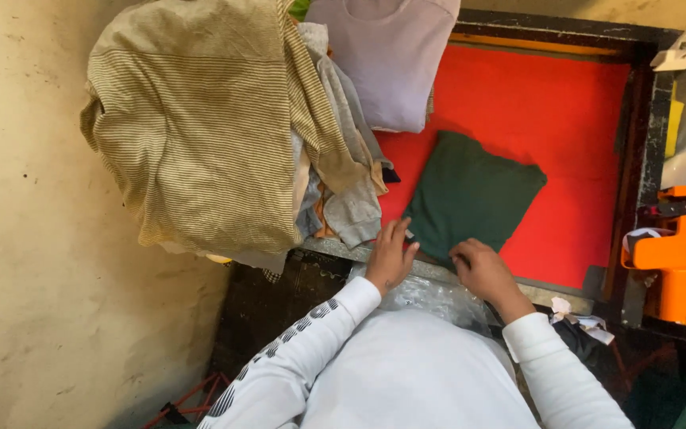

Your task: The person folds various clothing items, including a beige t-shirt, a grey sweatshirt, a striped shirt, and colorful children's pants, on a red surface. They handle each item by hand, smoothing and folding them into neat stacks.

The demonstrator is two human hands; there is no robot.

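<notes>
Hands (438, 266) on red tabletop (565, 119)

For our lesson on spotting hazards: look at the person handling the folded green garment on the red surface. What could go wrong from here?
1. The heap of clothes overhangs the table's left edge beside the left hand; a nudge might send it sliding off.
2. The folded green garment lies near the front edge, gripped only at its near edge by the right hand; pulling could undo the fold.
</notes>
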